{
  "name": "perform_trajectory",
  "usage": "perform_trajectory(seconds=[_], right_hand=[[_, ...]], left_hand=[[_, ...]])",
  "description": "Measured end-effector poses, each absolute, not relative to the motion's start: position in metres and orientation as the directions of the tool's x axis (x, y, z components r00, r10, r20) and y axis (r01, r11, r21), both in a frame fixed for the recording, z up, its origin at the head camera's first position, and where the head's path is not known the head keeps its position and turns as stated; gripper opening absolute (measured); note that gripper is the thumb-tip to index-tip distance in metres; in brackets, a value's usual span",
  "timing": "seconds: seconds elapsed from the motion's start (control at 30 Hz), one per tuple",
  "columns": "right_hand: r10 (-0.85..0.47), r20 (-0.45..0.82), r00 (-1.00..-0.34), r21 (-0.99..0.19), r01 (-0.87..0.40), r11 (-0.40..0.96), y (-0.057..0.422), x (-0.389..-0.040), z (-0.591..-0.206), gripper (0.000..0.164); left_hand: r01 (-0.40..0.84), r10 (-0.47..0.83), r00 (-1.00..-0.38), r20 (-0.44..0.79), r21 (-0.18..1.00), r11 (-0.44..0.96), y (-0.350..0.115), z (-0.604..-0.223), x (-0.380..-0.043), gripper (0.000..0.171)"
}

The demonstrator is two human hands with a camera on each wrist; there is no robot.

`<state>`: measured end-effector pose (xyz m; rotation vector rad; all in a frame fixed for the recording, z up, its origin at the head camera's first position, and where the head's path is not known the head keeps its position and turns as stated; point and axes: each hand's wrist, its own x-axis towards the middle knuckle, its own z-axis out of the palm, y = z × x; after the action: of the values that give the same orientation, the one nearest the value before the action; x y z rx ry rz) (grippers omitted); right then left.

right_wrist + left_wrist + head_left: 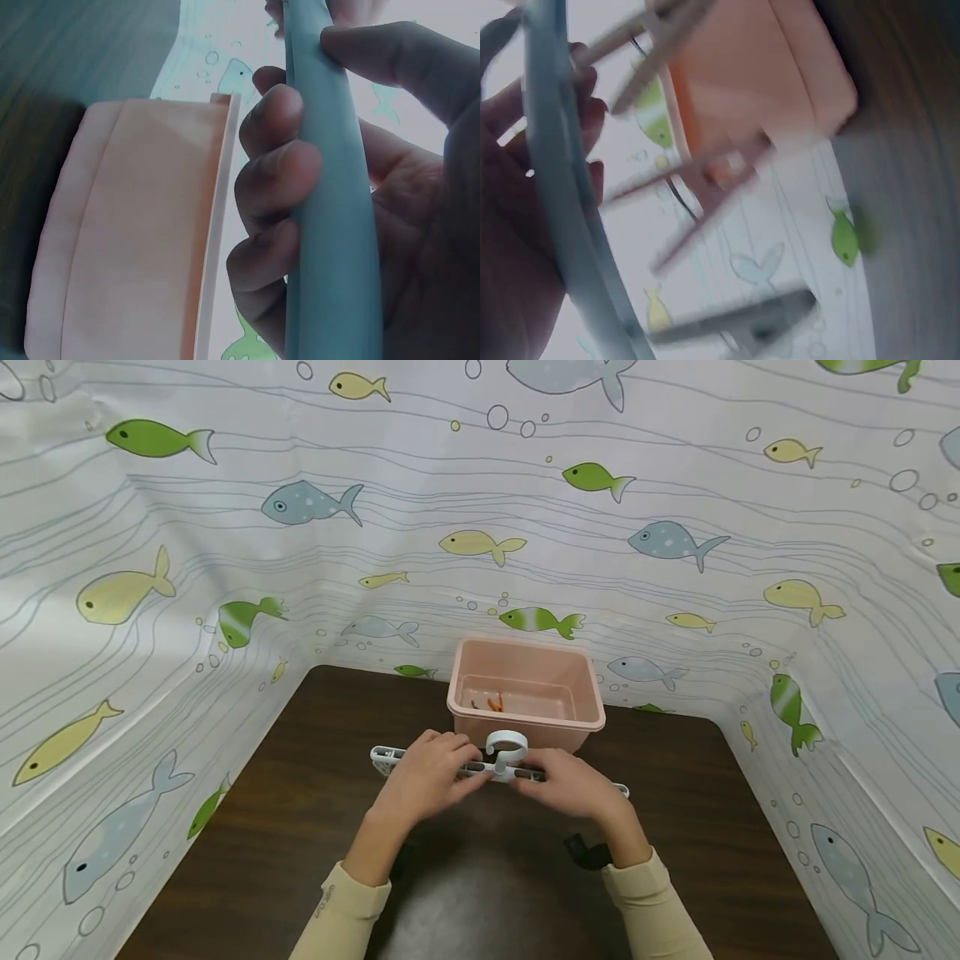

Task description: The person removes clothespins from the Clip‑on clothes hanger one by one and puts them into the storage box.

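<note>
In the head view, both hands hold a pale hanger with a hook [508, 742] up at its middle, level across the front of the pink bin. My left hand [431, 777] grips the bar left of the hook, thumb on the near side. My right hand [573, 783] grips it to the right. Several clothespins [720, 187], blurred, dangle from the light blue bar [562, 165] in the left wrist view. In the right wrist view, the right fingers [274, 180] curl round the smooth bar, with the thumb on its other side.
Behind the hanger stands the pink bin [465, 714], with small orange pieces [496, 702] on its floor. It sits on a dark wooden table [300, 827]. A white fish-patterned sheet [405, 485] walls off the back and both sides. Black parts [588, 852] show by the right wrist.
</note>
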<state>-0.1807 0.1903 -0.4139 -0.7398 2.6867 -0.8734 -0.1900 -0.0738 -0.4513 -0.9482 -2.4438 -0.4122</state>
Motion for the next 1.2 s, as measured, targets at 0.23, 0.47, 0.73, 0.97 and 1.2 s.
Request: perform_trajectory(seconds=[0.23,0.47,0.73,0.97,1.2], right_hand=[[-0.51,-0.051,-0.859,-0.631,-0.368,0.683,0.2,-0.18,-0.418,0.02],[-0.504,-0.023,-0.863,-0.65,-0.37,0.663,0.208,-0.18,-0.42,0.019],[-0.505,-0.002,-0.863,-0.693,-0.363,0.623,0.216,-0.179,-0.419,0.019],[-0.503,0.001,-0.864,-0.7,-0.36,0.617,0.218,-0.177,-0.418,0.02],[-0.511,-0.015,-0.86,-0.725,-0.342,0.598,0.217,-0.175,-0.416,0.024]], left_hand=[[0.644,0.453,-0.685,0.57,0.185,0.742,-0.094,-0.457,-0.197,0.03],[0.579,0.316,-0.734,0.6,0.311,0.753,-0.116,-0.467,-0.2,0.044],[0.522,0.23,-0.794,0.563,0.439,0.731,-0.133,-0.481,-0.198,0.059],[0.471,0.157,-0.834,0.529,0.534,0.702,-0.137,-0.49,-0.194,0.063],[0.372,0.107,-0.896,0.43,0.597,0.711,-0.14,-0.494,-0.191,0.04]])
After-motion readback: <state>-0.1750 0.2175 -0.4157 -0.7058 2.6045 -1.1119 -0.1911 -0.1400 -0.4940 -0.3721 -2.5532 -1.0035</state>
